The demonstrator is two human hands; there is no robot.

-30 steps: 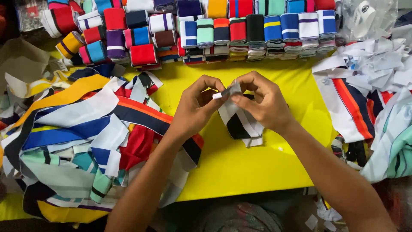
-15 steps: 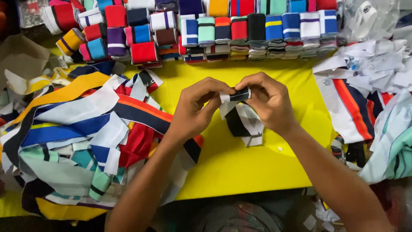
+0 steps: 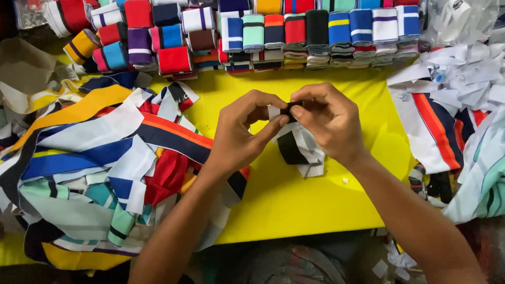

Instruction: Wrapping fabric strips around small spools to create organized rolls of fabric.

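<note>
Over the middle of a yellow table (image 3: pixel 294 210), my left hand (image 3: pixel 239 131) and my right hand (image 3: pixel 329 118) both pinch the top of a black, white and grey striped knit strip (image 3: pixel 297 147). The strip's top is folded tight between my fingertips, and its loose end hangs down onto the table. Both hands are closed on it, thumbs nearly touching.
Rows of rolled, striped knit bands (image 3: pixel 273 31) line the table's far edge. A large heap of loose multicoloured strips (image 3: pixel 94 163) lies on the left. More striped fabric and white paper scraps (image 3: pixel 457 105) pile up on the right. A cardboard box (image 3: pixel 21 68) sits far left.
My hands have drawn closer together and folded the strip's top down into a smaller, tighter bundle. The loose end has dropped lower onto the table.
</note>
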